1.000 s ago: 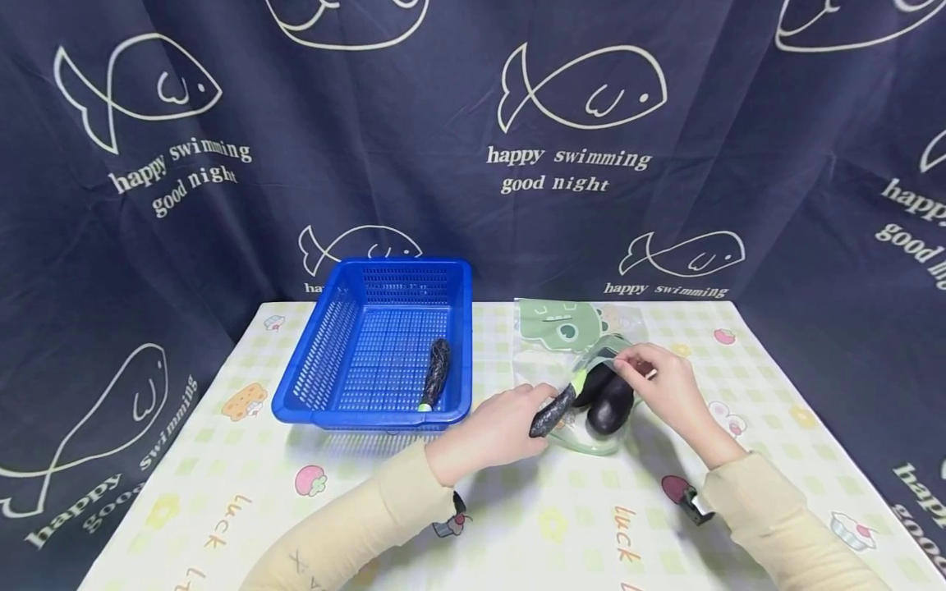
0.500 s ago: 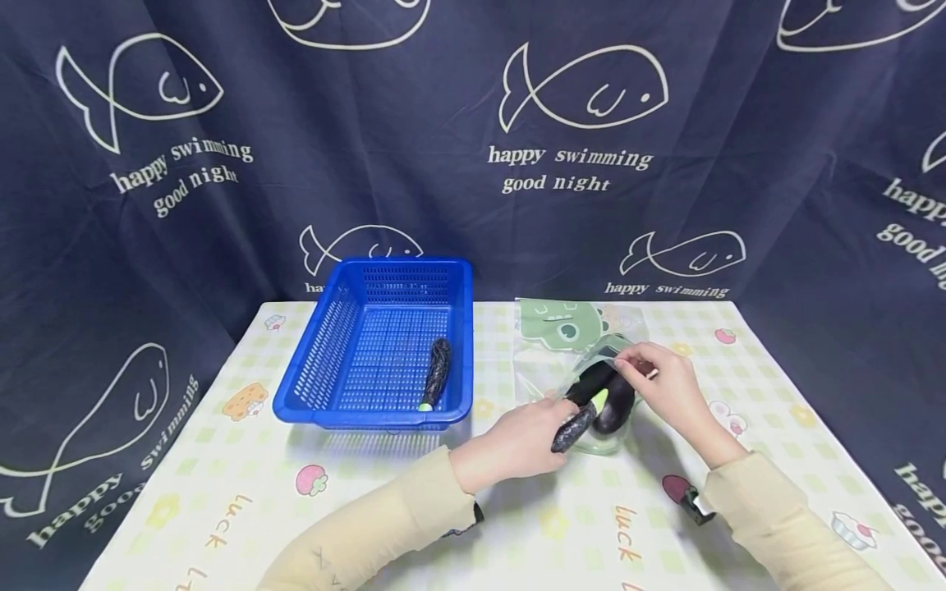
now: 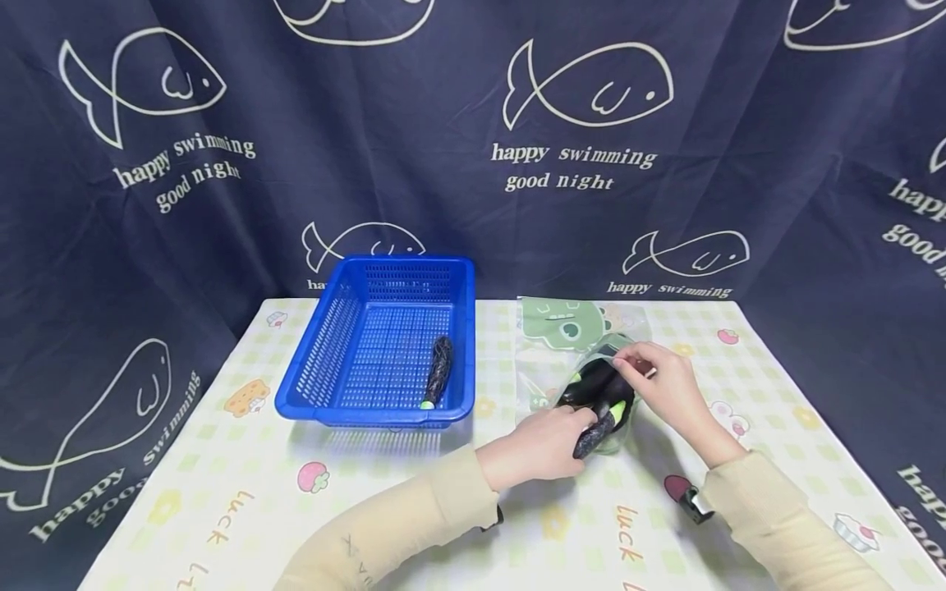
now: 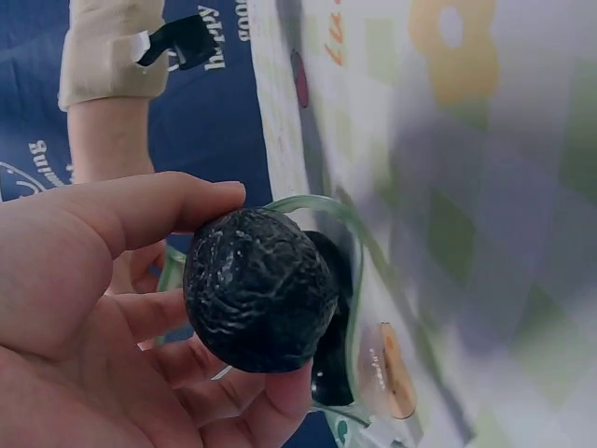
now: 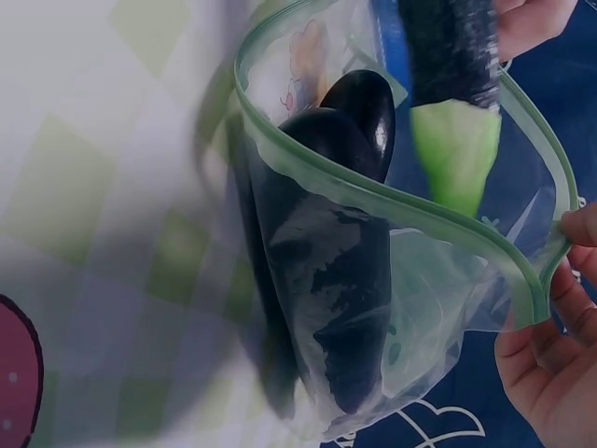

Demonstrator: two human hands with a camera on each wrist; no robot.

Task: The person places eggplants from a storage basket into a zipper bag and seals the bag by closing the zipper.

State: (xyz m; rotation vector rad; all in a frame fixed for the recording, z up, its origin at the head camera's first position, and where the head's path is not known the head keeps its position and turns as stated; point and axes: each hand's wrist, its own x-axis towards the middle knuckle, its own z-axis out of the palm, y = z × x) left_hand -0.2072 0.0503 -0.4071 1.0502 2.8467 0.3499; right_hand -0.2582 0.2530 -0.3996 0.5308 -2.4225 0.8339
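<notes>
My left hand [image 3: 543, 443] grips a wrinkled black vegetable [image 3: 591, 441] with a light green end. In the right wrist view that green end [image 5: 454, 154] points into the mouth of a clear zip bag [image 5: 401, 201] with a green rim. Smooth dark eggplants [image 5: 326, 280] lie inside the bag. At the rim, my right hand [image 3: 665, 382] pinches the bag's edge and holds the mouth apart. The left wrist view looks straight at the vegetable's rounded wrinkled end [image 4: 256, 289], with thumb and fingers around it.
A blue perforated basket [image 3: 373, 415] stands at the left back, holding another wrinkled black vegetable [image 3: 439, 371] with a green end. A checked tablecloth [image 3: 251, 460] covers the table. Behind it hangs a dark blue curtain [image 3: 414, 139] with fish drawings.
My left hand has moved right with the wrinkled vegetable, bringing its green end to the bag's mouth over the eggplants. My right hand has stayed at the bag's rim.
</notes>
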